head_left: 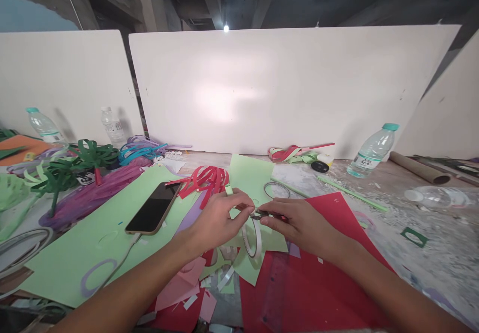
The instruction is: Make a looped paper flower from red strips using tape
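My left hand point(217, 221) is closed in a pinch on the edge of a white tape roll point(251, 237), which hangs upright just below my fingers. My right hand point(299, 223) is closed on small dark scissors point(267, 216), with their tips meeting the left fingertips at the tape. Both hands hover over light green paper point(247, 178) and a red sheet point(329, 263). A cut red paper fringe point(204, 179) lies just beyond my left hand.
A phone point(153, 208) on a cable rests on a large green sheet point(75, 253). Green and purple paper plants point(67, 173) crowd the left. Water bottles point(370, 151) stand right and back left. A cardboard tube point(419, 168) lies far right. White partition boards point(284, 88) close the back.
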The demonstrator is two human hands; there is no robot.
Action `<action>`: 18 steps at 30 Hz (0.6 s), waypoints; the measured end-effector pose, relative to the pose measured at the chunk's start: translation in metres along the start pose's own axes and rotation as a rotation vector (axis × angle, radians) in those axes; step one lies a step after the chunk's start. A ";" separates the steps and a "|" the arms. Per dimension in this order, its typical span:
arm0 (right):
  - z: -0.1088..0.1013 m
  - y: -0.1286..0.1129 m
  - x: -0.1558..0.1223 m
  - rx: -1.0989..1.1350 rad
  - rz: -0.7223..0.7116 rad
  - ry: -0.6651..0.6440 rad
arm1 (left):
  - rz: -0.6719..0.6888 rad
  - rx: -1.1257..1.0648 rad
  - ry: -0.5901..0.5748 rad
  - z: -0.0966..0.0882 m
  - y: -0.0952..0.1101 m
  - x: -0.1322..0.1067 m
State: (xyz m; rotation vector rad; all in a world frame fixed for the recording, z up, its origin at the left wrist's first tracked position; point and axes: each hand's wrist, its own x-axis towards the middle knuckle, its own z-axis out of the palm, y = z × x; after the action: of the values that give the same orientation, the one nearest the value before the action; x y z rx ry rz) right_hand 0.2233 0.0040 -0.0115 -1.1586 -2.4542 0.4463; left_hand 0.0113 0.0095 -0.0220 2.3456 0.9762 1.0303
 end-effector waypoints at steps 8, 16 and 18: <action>0.003 0.001 -0.001 -0.042 0.005 0.030 | 0.029 -0.022 -0.004 0.004 -0.001 0.000; 0.004 0.001 -0.001 -0.061 -0.005 0.027 | 0.011 -0.003 -0.025 0.003 -0.001 -0.001; 0.004 0.001 -0.001 -0.061 -0.014 0.035 | 0.010 -0.004 -0.026 0.003 -0.001 -0.001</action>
State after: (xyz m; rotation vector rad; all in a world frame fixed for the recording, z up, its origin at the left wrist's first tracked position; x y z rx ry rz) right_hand 0.2226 0.0038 -0.0159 -1.1632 -2.4601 0.3463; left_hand 0.0126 0.0090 -0.0248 2.3572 0.9526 1.0024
